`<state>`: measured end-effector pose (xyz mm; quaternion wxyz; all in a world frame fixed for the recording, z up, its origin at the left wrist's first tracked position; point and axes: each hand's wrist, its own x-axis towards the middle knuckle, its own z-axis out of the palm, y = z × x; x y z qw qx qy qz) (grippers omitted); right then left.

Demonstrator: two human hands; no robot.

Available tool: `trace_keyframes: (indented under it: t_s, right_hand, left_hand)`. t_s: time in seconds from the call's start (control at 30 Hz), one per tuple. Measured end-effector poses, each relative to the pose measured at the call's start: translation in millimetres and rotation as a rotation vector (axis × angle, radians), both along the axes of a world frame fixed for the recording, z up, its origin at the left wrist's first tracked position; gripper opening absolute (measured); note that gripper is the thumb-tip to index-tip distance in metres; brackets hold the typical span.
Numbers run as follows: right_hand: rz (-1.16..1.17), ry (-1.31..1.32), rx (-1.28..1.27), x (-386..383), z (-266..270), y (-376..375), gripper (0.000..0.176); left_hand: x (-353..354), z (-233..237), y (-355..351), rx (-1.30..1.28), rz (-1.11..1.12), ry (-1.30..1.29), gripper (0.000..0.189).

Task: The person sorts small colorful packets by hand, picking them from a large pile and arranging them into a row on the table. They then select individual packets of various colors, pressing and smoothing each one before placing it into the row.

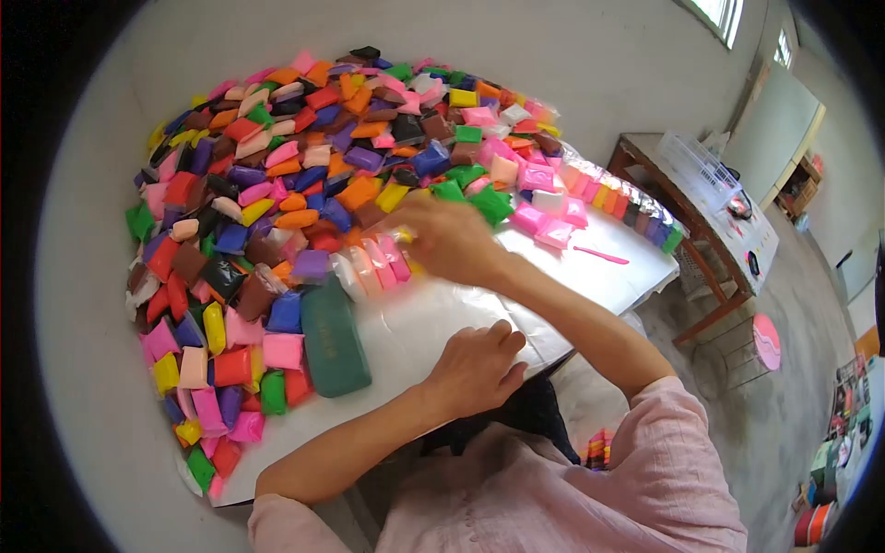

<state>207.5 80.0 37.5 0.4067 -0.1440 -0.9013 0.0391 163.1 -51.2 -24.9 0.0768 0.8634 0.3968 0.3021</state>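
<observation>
My right hand [447, 240] is blurred by motion at the end of a short row of small clay-like packets [380, 264] in white, peach and pink. Its fingers are closed around a yellow packet [404, 237], partly hidden beneath the hand. My left hand [475, 370] hovers or rests at the table's near edge, back upward, thumb and index finger apart. Nothing shows in it, though its other fingers are tucked from sight. Left of the row lies a dark green case [334, 339]. A large pile of colourful wrapped packets [286, 189] spreads over the back and left of the table.
The white-covered table [424, 323] carries a pink knife-like tool [601, 255] and a longer row of packets [627, 195] at right. Beyond stand a wooden side table [668, 170] with a clear plastic basket [705, 172] and a pink-topped stool [766, 341].
</observation>
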Motion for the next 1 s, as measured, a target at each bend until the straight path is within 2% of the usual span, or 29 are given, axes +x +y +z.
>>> trace_keyframes:
  t_s: [0.1,0.17,0.27,0.37,0.47,0.57,0.67,0.77,0.8,0.9,1.0]
  right_hand:
    - [-0.408,-0.088,-0.044,51,-17,63,0.026]
    - [-0.598,-0.180,-0.115,72,-22,82,0.037]
    - [-0.696,-0.353,-0.163,76,-24,79,0.055]
    - [-0.681,-0.343,-0.161,71,-43,96,0.064]
    - [-0.696,-0.367,-0.153,66,-48,101,0.065]
    - [-0.729,-0.254,-0.100,66,-47,99,0.064]
    - [-0.703,-0.159,-0.158,81,-31,77,0.061]
    - [-0.251,0.088,-0.590,106,-32,59,0.058]
    - [-0.124,0.137,-0.707,113,-45,60,0.054]
    - [-0.018,0.087,-1.207,132,-30,17,0.051]
    - [0.150,0.240,-1.516,134,-45,2,0.043]
  left_hand:
    - [6,-4,-1,0.144,-0.002,0.098,0.019]
    - [8,-5,-3,0.190,0.015,0.172,0.017]
    - [11,-10,-5,0.277,0.031,0.278,0.016]
    - [13,-12,-6,0.285,0.041,0.326,0.019]
    - [14,-6,-10,0.201,0.064,0.336,0.021]
    - [12,7,-16,0.093,0.060,0.252,0.022]
    - [3,22,-18,-0.106,0.073,0.181,0.025]
    - [-1,9,-1,-0.199,0.209,-0.281,0.030]
    - [-1,13,6,-0.256,0.296,-0.323,0.033]
    - [0,18,19,-0.387,0.422,-0.488,0.033]
    - [4,3,25,-0.295,0.428,-0.438,0.036]
